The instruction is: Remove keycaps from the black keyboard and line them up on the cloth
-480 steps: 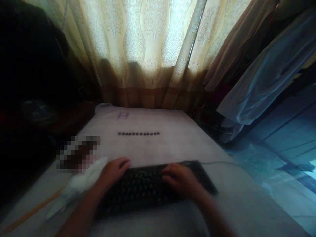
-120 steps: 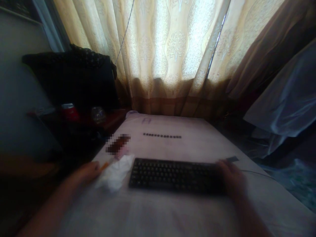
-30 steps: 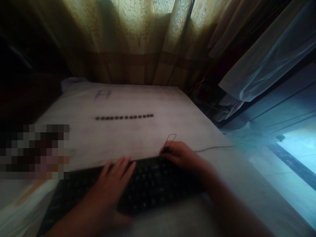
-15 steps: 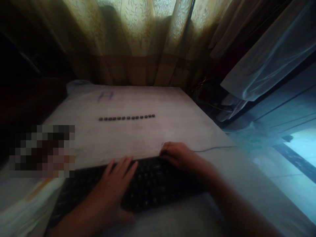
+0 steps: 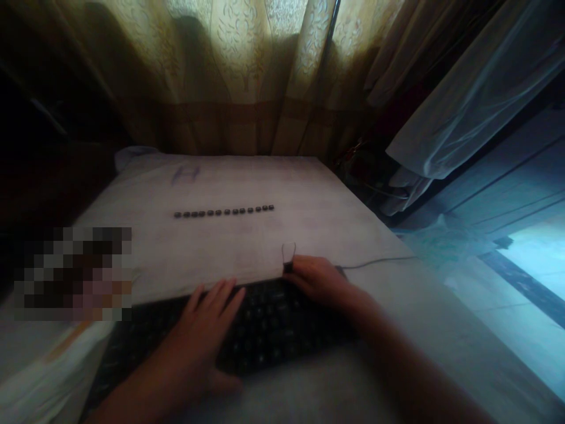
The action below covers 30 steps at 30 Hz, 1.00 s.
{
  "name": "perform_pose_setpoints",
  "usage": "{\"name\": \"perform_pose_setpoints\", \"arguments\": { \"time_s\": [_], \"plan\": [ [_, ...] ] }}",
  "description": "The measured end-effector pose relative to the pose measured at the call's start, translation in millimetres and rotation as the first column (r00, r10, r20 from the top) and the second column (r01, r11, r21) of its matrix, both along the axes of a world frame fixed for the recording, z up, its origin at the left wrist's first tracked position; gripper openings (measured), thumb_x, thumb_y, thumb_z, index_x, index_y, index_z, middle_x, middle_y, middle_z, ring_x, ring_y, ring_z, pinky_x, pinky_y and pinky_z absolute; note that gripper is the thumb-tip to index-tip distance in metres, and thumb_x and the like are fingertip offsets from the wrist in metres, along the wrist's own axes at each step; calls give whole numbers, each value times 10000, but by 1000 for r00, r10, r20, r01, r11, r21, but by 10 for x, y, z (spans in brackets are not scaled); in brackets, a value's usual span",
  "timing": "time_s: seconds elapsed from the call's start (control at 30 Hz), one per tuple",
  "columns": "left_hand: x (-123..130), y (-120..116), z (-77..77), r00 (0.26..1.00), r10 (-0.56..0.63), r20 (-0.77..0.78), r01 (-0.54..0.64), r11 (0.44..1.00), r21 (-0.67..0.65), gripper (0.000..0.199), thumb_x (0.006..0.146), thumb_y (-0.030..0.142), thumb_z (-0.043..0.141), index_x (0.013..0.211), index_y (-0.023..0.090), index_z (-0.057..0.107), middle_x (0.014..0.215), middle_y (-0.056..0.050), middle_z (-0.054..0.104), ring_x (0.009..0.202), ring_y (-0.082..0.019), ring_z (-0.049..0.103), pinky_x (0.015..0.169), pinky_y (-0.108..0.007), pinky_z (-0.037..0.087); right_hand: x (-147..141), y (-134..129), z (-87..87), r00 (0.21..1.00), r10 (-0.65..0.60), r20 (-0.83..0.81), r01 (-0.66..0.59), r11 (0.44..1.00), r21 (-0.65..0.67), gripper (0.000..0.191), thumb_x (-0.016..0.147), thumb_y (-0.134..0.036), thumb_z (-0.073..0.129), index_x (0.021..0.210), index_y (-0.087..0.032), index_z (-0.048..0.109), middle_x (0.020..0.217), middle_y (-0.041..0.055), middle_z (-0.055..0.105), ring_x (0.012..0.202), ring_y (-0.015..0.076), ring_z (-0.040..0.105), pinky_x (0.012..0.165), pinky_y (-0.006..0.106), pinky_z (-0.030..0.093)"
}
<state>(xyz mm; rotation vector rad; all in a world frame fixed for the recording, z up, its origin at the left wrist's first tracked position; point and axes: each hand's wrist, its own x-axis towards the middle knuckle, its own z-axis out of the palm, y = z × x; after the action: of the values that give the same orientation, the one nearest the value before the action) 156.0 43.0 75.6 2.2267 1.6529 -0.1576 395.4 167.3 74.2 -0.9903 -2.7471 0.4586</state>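
A black keyboard [image 5: 265,330] lies across the near part of the white-covered table. My left hand [image 5: 207,335] rests on it with the fingers spread and nothing held. At its upper right edge, my right hand [image 5: 315,280] has its fingers closed on a wire keycap puller [image 5: 288,259]; a small dark keycap shows at the fingertips, beneath two thin wire loops. Farther back on the cloth, several dark keycaps [image 5: 226,212] form one straight row.
A cable [image 5: 379,261] runs right from behind my right hand. Blurred-out items and a pale cloth [image 5: 57,371] lie at the left. A patterned curtain [image 5: 242,65] hangs behind the table; white fabric [image 5: 445,129] hangs at the right.
My right hand has turned slightly, and the wire loops with the dark piece now stand out clearly beyond its fingertips. My left hand has stayed in place. The view has shifted a little.
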Motion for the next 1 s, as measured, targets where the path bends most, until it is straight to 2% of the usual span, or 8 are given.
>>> {"name": "perform_pose_setpoints", "arguments": {
  "time_s": [0.1, 0.2, 0.37, 0.53, 0.67, 0.73, 0.87, 1.0],
  "plan": [
    [7, -1, 14, 1000, -5, 18, 5, 999, 32, 1119, 457, 502, 731, 1427, 208, 259, 1507, -156, 148, 1372, -367, 184, 1100, -565, 119, 14, -13, -82, 999, -28, -39, 28, 1000, -6, 198, 905, -264, 472, 770, -167, 578, 730, 39, 605, 666, 149, 539, 628, 260, 398],
    [14, 10, 17, 1000, 1, 3, -1, 1000, 16, 1131, 450, 505, 734, 1427, 193, 258, 1507, -162, 145, 1374, -367, 177, 1100, -563, 123, 35, -6, -121, 990, -57, -126, 45, 995, -93, 199, 907, -244, 449, 774, -166, 575, 736, 47, 614, 672, 154, 552, 641, 266, 411],
    [34, 22, 44, 1000, 2, -11, -2, 1000, 1, 1125, 455, 507, 731, 1428, 198, 257, 1508, -156, 142, 1377, -360, 171, 1104, -557, 123, 48, -18, -106, 951, -99, -291, 42, 980, -196, 213, 905, -256, 424, 763, -175, 561, 712, 35, 602, 665, 155, 552, 631, 266, 422],
    [36, 8, 52, 1000, 23, 15, -23, 1000, -13, 1137, 448, 480, 749, 1426, 168, 260, 1509, -164, 136, 1377, -371, 158, 1108, -564, 107, 51, -28, -84, 912, -182, -368, 79, 957, -278, 229, 891, -293, 433, 731, -183, 556, 653, 13, 573, 614, 143, 542, 593, 255, 416],
    [24, 4, 39, 999, 11, 43, -12, 1000, 17, 1090, 485, 498, 726, 1424, 192, 266, 1508, -161, 151, 1374, -370, 171, 1099, -573, 126, 67, -5, -83, 841, -275, -465, 83, 917, -391, 241, 893, -331, 421, 798, -177, 581, 641, 4, 575, 603, 136, 550, 588, 251, 429],
    [16, 5, 33, 999, 8, 46, -9, 1000, 18, 1082, 494, 499, 725, 1425, 195, 265, 1506, -163, 152, 1374, -371, 170, 1097, -578, 128, 67, -6, -47, 819, -308, -484, 82, 898, -433, 244, 892, -334, 420, 816, -174, 588, 632, -2, 567, 592, 130, 540, 578, 248, 427],
    [-33, 0, -14, 999, -7, 40, 6, 1000, 14, 1140, 473, 519, 741, 1437, 194, 224, 1510, -170, 116, 1377, -375, 152, 1094, -588, 125, 43, -61, 93, 828, -309, -469, 77, 889, -451, 250, 881, -342, 436, 791, -170, 594, 625, 1, 552, 588, 128, 527, 571, 250, 421],
    [-74, 6, -34, 995, -18, 99, 9, 995, 95, 1099, 509, 550, 729, 1434, 223, 232, 1518, -142, 165, 1371, -370, 193, 1095, -590, 133, -18, -176, 205, 818, -302, -489, 73, 898, -433, 242, 879, -341, 456, 789, -167, 598, 632, 3, 562, 589, 127, 527, 569, 246, 418]
  ]
}}
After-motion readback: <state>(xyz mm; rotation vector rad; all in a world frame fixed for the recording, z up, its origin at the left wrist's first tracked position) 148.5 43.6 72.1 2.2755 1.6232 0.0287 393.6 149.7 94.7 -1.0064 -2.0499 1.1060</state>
